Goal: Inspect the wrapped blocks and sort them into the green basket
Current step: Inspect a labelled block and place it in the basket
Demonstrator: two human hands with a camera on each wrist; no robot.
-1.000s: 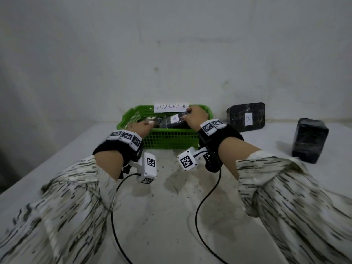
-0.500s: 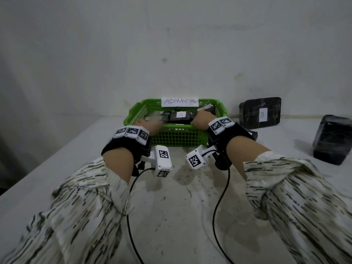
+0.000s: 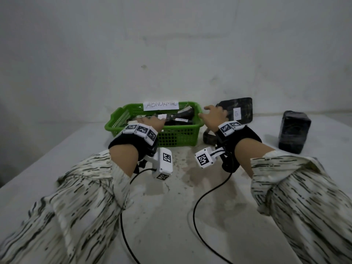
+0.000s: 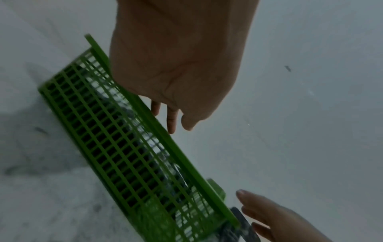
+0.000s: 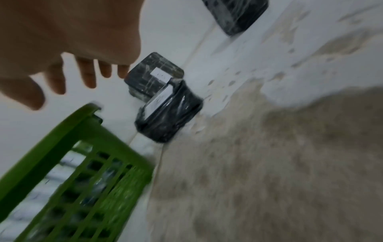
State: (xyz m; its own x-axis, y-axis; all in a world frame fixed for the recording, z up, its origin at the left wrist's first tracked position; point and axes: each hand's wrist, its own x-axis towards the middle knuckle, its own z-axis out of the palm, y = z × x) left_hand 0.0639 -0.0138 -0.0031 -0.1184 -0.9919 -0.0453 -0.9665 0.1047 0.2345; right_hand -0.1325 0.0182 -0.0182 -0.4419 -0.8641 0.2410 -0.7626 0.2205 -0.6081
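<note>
The green basket (image 3: 177, 137) (image 4: 116, 137) (image 5: 62, 160), tagged "ABNORMAL", holds several black wrapped blocks (image 3: 182, 119). My left hand (image 3: 152, 121) (image 4: 172, 117) hovers over the basket's front rim with its fingers straight, holding nothing. My right hand (image 3: 213, 114) (image 5: 82, 77) is spread wide just right of the basket, empty. Its fingertips are close to an upright labelled block (image 3: 241, 111) (image 5: 155, 73) that leans on the wall. A second wrapped block (image 3: 208, 138) (image 5: 167, 113) lies in front of that one, and a third block (image 3: 294, 131) (image 5: 236, 14) stands further right.
A white wall (image 3: 171, 54) rises directly behind the basket and blocks. The stained white tabletop (image 3: 171, 206) stretches toward me, crossed by two black wrist-camera cables (image 3: 194, 216).
Both hands have let go of the labelled block, which now lies in the basket. My right hand has moved right, out of the basket, and opened toward the blocks by the wall.
</note>
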